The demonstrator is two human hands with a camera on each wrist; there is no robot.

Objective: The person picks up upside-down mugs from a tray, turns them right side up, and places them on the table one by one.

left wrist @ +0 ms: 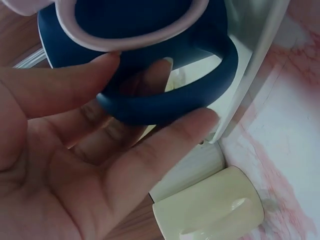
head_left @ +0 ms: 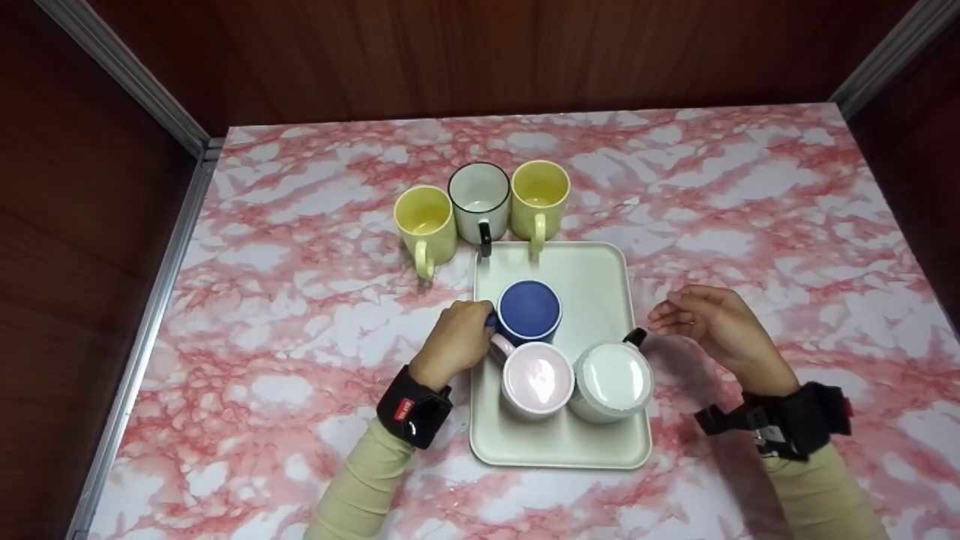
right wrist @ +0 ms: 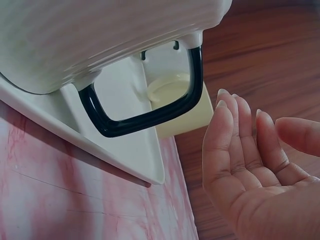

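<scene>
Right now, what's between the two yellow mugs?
The black-rimmed white mug stands between the left yellow mug and the right yellow mug; the head view shows it.

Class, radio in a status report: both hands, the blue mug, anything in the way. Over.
Left hand grips blue mug by its handle. Right hand empty, beside tray. Blue mug on tray. Pink mug crowds its near side.

Pointing left forearm (head_left: 364, 480) toward one o'clock, holding left hand (head_left: 456, 341) curled; pointing right forearm (head_left: 821, 491) toward eleven o'clock, holding right hand (head_left: 724, 330) loosely bent.
</scene>
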